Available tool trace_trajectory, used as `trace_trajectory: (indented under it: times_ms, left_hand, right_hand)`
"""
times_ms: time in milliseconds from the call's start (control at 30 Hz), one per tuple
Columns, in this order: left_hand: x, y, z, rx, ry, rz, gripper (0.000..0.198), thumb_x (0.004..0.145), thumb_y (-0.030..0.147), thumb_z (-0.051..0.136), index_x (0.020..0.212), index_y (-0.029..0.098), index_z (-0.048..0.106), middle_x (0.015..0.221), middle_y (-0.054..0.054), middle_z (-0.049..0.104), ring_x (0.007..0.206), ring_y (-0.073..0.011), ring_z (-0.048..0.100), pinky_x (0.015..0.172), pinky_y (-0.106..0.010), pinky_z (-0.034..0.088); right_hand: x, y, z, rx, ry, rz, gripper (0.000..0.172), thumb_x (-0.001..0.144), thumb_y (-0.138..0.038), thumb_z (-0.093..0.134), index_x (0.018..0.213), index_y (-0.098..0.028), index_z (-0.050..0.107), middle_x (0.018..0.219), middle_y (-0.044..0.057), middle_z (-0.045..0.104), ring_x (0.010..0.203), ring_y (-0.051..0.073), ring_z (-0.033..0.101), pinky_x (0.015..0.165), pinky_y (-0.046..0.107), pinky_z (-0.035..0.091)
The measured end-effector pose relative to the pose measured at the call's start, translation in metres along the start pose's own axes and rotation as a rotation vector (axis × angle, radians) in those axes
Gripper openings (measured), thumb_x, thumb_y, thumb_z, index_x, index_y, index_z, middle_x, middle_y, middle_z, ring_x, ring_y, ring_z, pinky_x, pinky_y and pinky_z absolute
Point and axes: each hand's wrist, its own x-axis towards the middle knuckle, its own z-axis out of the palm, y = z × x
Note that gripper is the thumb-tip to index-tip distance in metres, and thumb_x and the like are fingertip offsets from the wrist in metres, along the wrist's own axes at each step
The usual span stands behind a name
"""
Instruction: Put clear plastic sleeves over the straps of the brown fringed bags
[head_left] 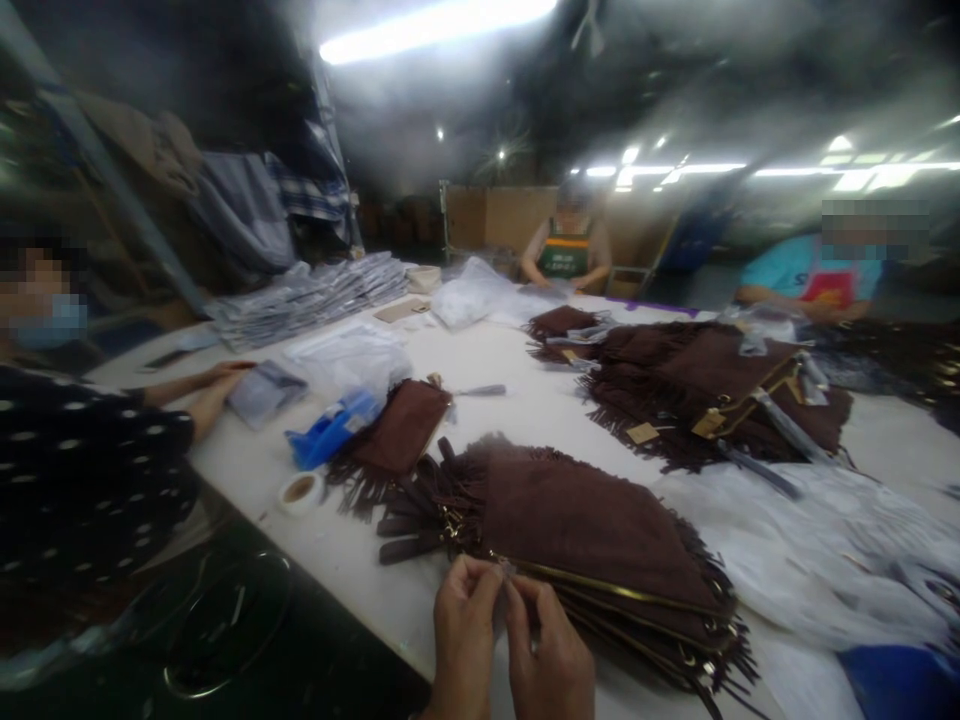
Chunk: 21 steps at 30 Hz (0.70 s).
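Observation:
My left hand (465, 615) and my right hand (546, 640) meet at the front edge of a brown fringed pouch (585, 505), fingertips pinched together. Something small and pale is between them near the zipper end; its kind is too blurred to tell. This pouch tops a stack of similar ones, gold zippers toward me. Dark wrist straps (409, 535) with gold clips stick out on the stack's left. Another brown fringed pouch (405, 425) lies just beyond them, beside a blue tape dispenser (330, 430) and a roll of tape (300, 490).
Brown fringed bags (675, 370) with tags are heaped at the right. Clear plastic bags (795, 550) lie in front of them, and grey packages (322, 290) line the far left. A person in a dotted top (82, 470) holds a packet at left; two more people sit across the table (510, 385).

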Motion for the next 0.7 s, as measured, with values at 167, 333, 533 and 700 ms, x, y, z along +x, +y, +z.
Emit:
trace_trajectory:
  times_ms: [167, 333, 533, 700]
  left_hand:
    - [-0.007, 0.005, 0.003, 0.122, -0.018, 0.076, 0.031, 0.077, 0.046, 0.068, 0.075, 0.017, 0.059, 0.071, -0.004, 0.063, 0.069, -0.0183, 0.058, 0.064, -0.026, 0.047]
    - [-0.01, 0.007, 0.005, 0.244, -0.015, 0.173, 0.031, 0.083, 0.049, 0.061, 0.077, 0.019, 0.058, 0.071, -0.004, 0.064, 0.07, -0.0204, 0.06, 0.066, -0.027, 0.047]
    - [-0.018, 0.007, -0.002, 0.323, -0.062, 0.27, 0.025, 0.084, 0.045, 0.06, 0.081, 0.021, 0.066, 0.08, -0.007, 0.069, 0.078, -0.0237, 0.062, 0.073, -0.029, 0.046]
    - [-0.018, 0.017, -0.015, 0.315, -0.2, 0.226, 0.022, 0.086, 0.038, 0.06, 0.094, 0.021, 0.072, 0.097, -0.008, 0.072, 0.092, -0.025, 0.063, 0.085, -0.03, 0.045]
  right_hand:
    - [0.0, 0.004, -0.001, -0.029, -0.008, -0.082, 0.022, 0.096, -0.031, 0.045, 0.099, -0.022, 0.065, 0.087, 0.004, 0.072, 0.076, 0.015, 0.07, 0.068, 0.021, 0.052]
    - [-0.003, 0.011, 0.005, -0.174, 0.039, -0.269, 0.02, 0.095, -0.024, 0.048, 0.107, -0.019, 0.063, 0.088, 0.007, 0.072, 0.077, 0.016, 0.07, 0.071, 0.023, 0.053]
    - [-0.002, 0.011, 0.004, -0.209, 0.078, -0.311, 0.021, 0.095, -0.024, 0.047, 0.108, -0.017, 0.063, 0.087, 0.008, 0.071, 0.078, 0.017, 0.069, 0.071, 0.025, 0.054]
    - [0.001, 0.004, 0.001, -0.072, 0.026, -0.243, 0.021, 0.096, -0.022, 0.045, 0.105, -0.018, 0.063, 0.087, 0.007, 0.07, 0.08, 0.017, 0.069, 0.073, 0.024, 0.054]
